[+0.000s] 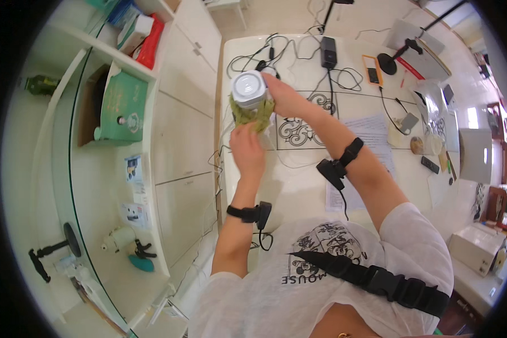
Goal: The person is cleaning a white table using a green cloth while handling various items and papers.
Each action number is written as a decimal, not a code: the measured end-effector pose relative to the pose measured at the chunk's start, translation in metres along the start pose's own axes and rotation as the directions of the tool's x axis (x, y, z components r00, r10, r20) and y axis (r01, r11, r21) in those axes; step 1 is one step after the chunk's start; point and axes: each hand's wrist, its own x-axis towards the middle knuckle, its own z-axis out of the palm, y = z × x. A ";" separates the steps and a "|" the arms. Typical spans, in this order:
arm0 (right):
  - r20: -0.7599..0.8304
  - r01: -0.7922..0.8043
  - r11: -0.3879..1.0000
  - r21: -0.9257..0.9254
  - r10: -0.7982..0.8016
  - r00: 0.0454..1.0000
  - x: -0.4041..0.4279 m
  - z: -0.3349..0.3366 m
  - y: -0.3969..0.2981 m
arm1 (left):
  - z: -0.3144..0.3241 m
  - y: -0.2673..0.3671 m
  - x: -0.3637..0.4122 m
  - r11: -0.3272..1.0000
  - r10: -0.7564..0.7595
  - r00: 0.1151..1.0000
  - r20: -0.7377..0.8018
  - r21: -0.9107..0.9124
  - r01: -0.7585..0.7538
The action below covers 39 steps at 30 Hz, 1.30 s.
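Observation:
A white plastic container (248, 88), its squarish end facing up towards the camera, is held above the left end of the white table (295, 181). My right hand (282, 94) grips its right side. Below it, my left hand (247, 148) pinches a green cloth (253, 115) that lies bunched around the container's near side. The fingertips of both hands are partly hidden by the cloth and the container. Black straps with small devices sit on both forearms.
Tangled black cables and a black power adapter (328, 51) lie at the table's far side. Papers (367, 139) rest under my right forearm. Further right are an orange-framed device (372, 70), a black stand (388, 63) and a remote control (429, 164). White cabinets (183, 139) line the left.

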 end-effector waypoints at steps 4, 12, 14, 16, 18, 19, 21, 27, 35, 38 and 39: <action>-0.427 -0.019 0.996 -0.082 -0.018 0.904 -0.058 0.015 -0.008 | -0.046 -0.008 -0.018 0.898 -0.308 0.946 -0.098 -0.358 0.255; -0.344 -0.167 0.985 0.048 0.173 0.923 -0.147 0.057 -0.001 | -0.087 -0.089 -0.095 0.704 -0.657 0.746 -0.108 -0.443 0.555; -0.401 -0.056 0.998 0.015 0.057 0.914 -0.107 0.040 -0.018 | -0.084 -0.084 -0.095 0.598 -0.702 0.709 -0.068 -0.598 0.535; -0.394 0.038 0.999 0.016 -0.029 0.919 -0.059 0.019 -0.046 | -0.084 -0.072 -0.085 0.472 -0.741 0.671 -0.030 -0.734 0.488; -0.342 0.056 0.998 -0.017 -0.058 0.938 -0.013 0.013 -0.037 | -0.082 -0.059 -0.060 0.243 -0.776 0.628 0.063 -0.888 0.390; -0.295 0.064 0.997 -0.051 -0.076 0.952 0.003 0.011 -0.034 | -0.083 -0.056 -0.048 0.243 -0.778 0.626 0.053 -0.894 0.377; -0.167 0.016 0.999 0.033 -0.011 0.986 0.022 0.007 -0.036 | -0.093 -0.060 -0.029 0.246 -0.786 0.618 0.012 -0.911 0.331; -0.125 0.021 1.000 0.005 -0.020 0.992 0.003 -0.004 -0.031 | -0.112 -0.097 0.034 0.553 -0.687 0.701 -0.192 -0.765 0.332; -0.017 -0.094 0.995 -0.024 0.093 0.995 -0.090 -0.008 -0.046 | -0.044 -0.181 0.068 0.789 -0.534 0.842 -0.072 -0.400 0.466; 0.030 -0.105 0.995 0.003 0.104 0.994 -0.112 -0.016 -0.053 | -0.010 -0.165 0.072 0.861 -0.407 0.903 0.138 -0.270 0.430; 0.059 -0.107 0.994 0.013 0.106 0.993 -0.117 -0.018 -0.053 | -0.001 -0.162 0.071 0.919 -0.313 0.919 0.242 -0.166 0.357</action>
